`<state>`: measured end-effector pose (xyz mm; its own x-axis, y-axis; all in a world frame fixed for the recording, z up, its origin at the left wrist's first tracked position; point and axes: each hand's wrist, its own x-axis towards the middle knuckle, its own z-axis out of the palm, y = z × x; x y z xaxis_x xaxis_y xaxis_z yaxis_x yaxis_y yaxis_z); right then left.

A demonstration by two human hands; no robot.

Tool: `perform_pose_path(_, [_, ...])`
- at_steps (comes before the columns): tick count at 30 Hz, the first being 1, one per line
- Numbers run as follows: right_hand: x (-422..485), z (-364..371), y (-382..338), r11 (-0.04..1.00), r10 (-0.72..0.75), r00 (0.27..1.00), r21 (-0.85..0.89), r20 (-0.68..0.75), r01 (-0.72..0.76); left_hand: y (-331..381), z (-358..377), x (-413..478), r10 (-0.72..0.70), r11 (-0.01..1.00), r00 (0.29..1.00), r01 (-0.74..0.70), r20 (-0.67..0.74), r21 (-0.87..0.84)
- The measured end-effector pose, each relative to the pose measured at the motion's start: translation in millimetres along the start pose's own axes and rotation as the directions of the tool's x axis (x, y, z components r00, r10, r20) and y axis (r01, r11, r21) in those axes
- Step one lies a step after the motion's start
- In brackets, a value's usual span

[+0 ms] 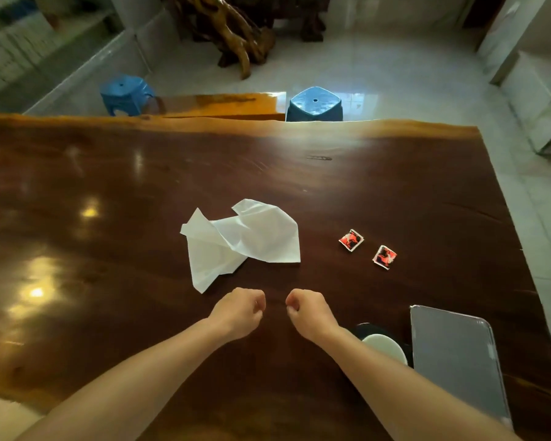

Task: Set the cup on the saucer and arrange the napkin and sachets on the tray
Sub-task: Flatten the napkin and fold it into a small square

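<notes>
A crumpled white napkin lies on the dark wooden table, just beyond my hands. Two red sachets lie to its right, one a little farther than the other. A grey metal tray sits at the near right. Left of the tray, a white cup stands partly hidden by my right forearm, with a dark saucer peeking out behind it; I cannot tell whether they touch. My left hand and right hand hover side by side as loose fists, holding nothing.
The table's far edge runs across the upper view and its right edge slants past the tray. Two blue plastic stools stand beyond the far edge beside a glossy orange bench. A carved wooden root piece stands on the tiled floor.
</notes>
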<state>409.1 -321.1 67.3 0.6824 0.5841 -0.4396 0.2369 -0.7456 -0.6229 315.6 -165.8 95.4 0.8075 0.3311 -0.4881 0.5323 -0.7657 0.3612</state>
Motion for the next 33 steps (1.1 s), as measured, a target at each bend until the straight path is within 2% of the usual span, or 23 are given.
perform_pose_path(8, [84.8, 35.6, -78.8, 0.998, 0.07, 0.995, 0.003, -0.069, -0.07, -88.7, -57.2, 88.8, 0.168, 0.973, 0.985, -0.171, 0.038, 0.152])
perform_pose_path(12, [118.9, 57.9, -105.4, 0.997, 0.077, 0.995, -0.006, -0.064, -0.078, -124.4, -72.6, 132.7, 0.203, 0.965, 0.979, -0.197, -0.013, 0.174])
perform_pose_path(15, [142.7, 71.3, -114.6, 0.995, 0.049, 0.997, -0.084, -0.053, -0.053, -143.9, -77.0, 161.5, 0.239, 0.94, 0.971, -0.23, -0.003, 0.252])
perform_pose_path(19, [171.5, 82.7, -116.4, 0.964, 0.1, 0.994, -0.251, 0.035, -0.088, -160.7, -74.0, 190.6, 0.3, 0.896, 0.954, -0.292, 0.028, 0.333])
perform_pose_path(23, [186.5, 93.0, -109.2, 0.933, 0.106, 0.992, -0.352, 0.071, -0.074, -168.5, -64.0, 207.8, 0.317, 0.91, 0.948, -0.303, -0.004, 0.281])
perform_pose_path(26, [190.5, 100.3, -102.1, 0.916, 0.055, 0.997, -0.401, 0.062, -0.025, -170.4, -57.8, 215.1, 0.31, 0.922, 0.951, -0.298, -0.009, 0.248])
perform_pose_path(30, [185.4, 96.2, -100.4, 0.937, -0.018, 0.999, -0.35, -0.051, -0.001, -164.2, -60.3, 213.7, 0.29, 0.931, 0.957, -0.277, -0.02, 0.237])
perform_pose_path(33, [176.3, 79.5, -104.2, 0.965, -0.016, 0.988, -0.261, -0.155, -0.026, -149.8, -67.8, 201.5, 0.35, 0.927, 0.933, -0.332, -0.085, 0.174])
